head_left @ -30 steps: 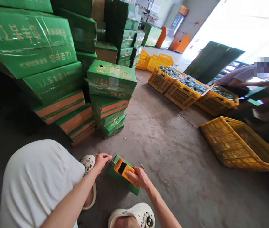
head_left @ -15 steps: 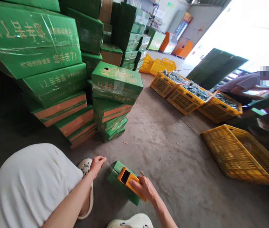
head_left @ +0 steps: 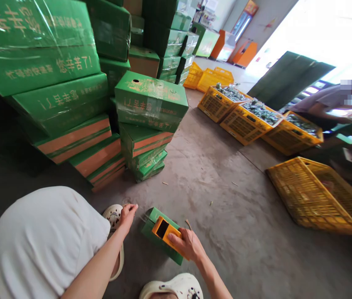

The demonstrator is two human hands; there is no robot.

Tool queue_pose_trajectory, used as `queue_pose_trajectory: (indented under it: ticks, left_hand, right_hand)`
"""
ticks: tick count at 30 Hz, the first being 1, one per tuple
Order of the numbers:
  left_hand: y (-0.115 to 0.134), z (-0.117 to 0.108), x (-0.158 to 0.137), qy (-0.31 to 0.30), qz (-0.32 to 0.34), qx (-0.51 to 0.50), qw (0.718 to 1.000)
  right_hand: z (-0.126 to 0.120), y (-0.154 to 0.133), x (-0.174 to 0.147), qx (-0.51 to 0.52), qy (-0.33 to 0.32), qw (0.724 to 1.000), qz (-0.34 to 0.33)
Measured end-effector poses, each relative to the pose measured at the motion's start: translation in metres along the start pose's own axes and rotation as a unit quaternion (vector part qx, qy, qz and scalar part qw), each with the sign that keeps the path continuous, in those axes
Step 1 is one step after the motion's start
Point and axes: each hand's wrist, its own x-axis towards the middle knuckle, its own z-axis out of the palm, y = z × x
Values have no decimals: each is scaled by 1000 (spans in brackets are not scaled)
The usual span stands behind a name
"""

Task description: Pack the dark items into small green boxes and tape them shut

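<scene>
Low over the floor, my right hand (head_left: 190,245) is wrapped round an orange tape dispenser (head_left: 169,236) with a dark panel near its front end. It is directly above a narrow green box (head_left: 155,214), and it hides much of the box's top. Off the box's far left corner, my left hand (head_left: 128,216) is closed in a pinch, apart from the box. A thin clear strip of tape (head_left: 145,217) shows faintly between that pinch and the dispenser.
Green cartons (head_left: 151,99) are stacked ahead and to the left. Yellow crates (head_left: 247,120) filled with small wrapped items stand ahead right, and another yellow crate (head_left: 319,199) lies tilted nearer. A person (head_left: 322,101) bends at far right. My clog-style shoes (head_left: 176,286) flank the box.
The view has shifted slightly. Both hands keep nearly the same places around the green box. The clear strip between them shows less plainly than before.
</scene>
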Motion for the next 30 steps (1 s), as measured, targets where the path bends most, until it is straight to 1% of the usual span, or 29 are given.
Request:
queue_pose_trajectory:
  ticks: [5,8,11,12,13,15,17,18,20,21,22,23,24,25,27,28,29,30]
  left_hand:
    - [-21,21,4,-25,-12,8,1000]
    - [-32,35,0,-51,-10,23,998]
    - [-41,43,-6,-80,-7,46,996]
    - [-43,44,-7,-81,-4,52,995]
    - [-44,45,-7,-70,1,62,996]
    - [-43,42,-7,-37,23,103,994]
    - [-36,36,-6,-35,50,154,986]
    - [-30,33,-5,-52,66,172,982]
    - [-13,25,-3,-134,116,187,966]
    - [-2,21,-3,-190,151,197,950]
    - [9,19,-3,-256,189,221,922]
    - [20,17,-5,-322,218,259,884]
    - [30,17,-7,-378,238,309,839]
    - [38,18,-10,-418,253,363,793]
    - [50,24,-17,-455,280,458,710]
    - [52,27,-19,-459,297,488,680]
    - [53,31,-21,-458,315,504,661]
    - [53,34,-22,-458,331,507,651]
  right_hand:
    - [2,4,1,1,1,1000,0]
    - [1,2,0,0,7,1000,-2]
    - [0,-1,-1,1,0,1000,3]
    - [0,-1,-2,3,-2,1000,4]
    - [0,-1,-2,6,-3,1000,5]
    - [-1,-1,-3,12,-2,1000,7]
    - [-1,-1,-3,10,-6,1000,8]
    - [-2,-1,-3,8,-10,1000,8]
    - [-3,-2,-2,4,-19,1000,8]
    - [-4,-3,-2,4,-21,1000,10]
    - [-4,-3,-2,5,-23,1000,11]
    - [-5,-3,-2,6,-21,1000,12]
    - [-5,-4,-2,7,-20,1000,11]
    - [-5,-4,-2,7,-20,1000,10]
    - [-4,-3,-2,5,-20,1000,6]
    - [-3,-2,-2,3,-21,1000,5]
    - [-3,-1,-2,0,-21,1000,4]
    - [-2,-1,-2,-2,-21,1000,2]
